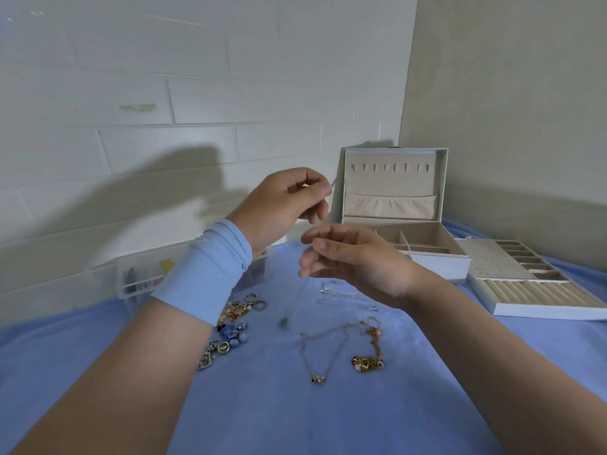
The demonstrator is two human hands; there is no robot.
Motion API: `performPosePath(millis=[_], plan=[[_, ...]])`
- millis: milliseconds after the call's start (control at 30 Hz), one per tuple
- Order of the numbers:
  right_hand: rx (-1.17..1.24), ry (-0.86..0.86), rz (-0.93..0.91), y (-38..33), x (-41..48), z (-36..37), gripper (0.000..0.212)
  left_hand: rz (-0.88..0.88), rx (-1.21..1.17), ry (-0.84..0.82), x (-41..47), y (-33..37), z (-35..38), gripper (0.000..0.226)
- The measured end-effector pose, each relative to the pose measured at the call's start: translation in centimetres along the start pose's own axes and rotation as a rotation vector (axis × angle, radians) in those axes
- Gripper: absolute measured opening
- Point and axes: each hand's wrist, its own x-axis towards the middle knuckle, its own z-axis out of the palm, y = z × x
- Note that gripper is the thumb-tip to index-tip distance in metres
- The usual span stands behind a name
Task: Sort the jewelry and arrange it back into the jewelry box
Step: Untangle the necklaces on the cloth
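My left hand point(285, 205) is raised and pinches the top of a thin silver necklace point(297, 297), which hangs down to a small dark pendant just above the blue cloth. Just below it, my right hand point(348, 257) has its fingers loosely curled beside the chain; whether it touches the chain I cannot tell. The open jewelry box point(423, 221) stands at the back right with its lid up. On the cloth lie a gold necklace point(320, 356), a gold bead bracelet point(369, 359), silver chains point(341, 295) and a heap of rings and earrings point(230, 326).
The box's removed tray point(528, 290), with ring rolls and small compartments, lies right of the box. A clear plastic organiser point(141, 277) sits at the back left against the white brick wall. Blue cloth point(262, 415) covers the surface.
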Motion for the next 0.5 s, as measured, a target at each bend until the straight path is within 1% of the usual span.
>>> performPosePath(millis=[67, 167, 267, 333, 400, 500], plan=[[0.004, 0.023, 0.002, -0.2, 0.0, -0.7, 0.014, -0.024, -0.111, 0.084, 0.7, -0.3, 0.3, 0.018], [0.004, 0.082, 0.035, -0.8, -0.5, -2.4, 0.021, -0.048, -0.204, 0.226, 1.3, -0.8, 0.4, 0.018], [-0.058, 0.107, 0.092, -1.2, -1.6, -4.6, 0.023, -0.087, -0.297, 0.343, 1.5, -1.9, 0.2, 0.019], [-0.136, 0.125, 0.156, -1.2, -2.6, -6.4, 0.025, -0.119, -0.276, 0.379, 1.2, -3.0, 0.3, 0.020], [-0.216, 0.146, 0.217, -0.9, -3.7, -8.2, 0.024, -0.182, -0.187, 0.382, 0.8, -4.7, 0.9, 0.019], [-0.292, 0.189, 0.305, -0.4, -5.4, -10.7, 0.024, -0.292, -0.080, 0.318, -0.2, -7.3, 2.0, 0.018]])
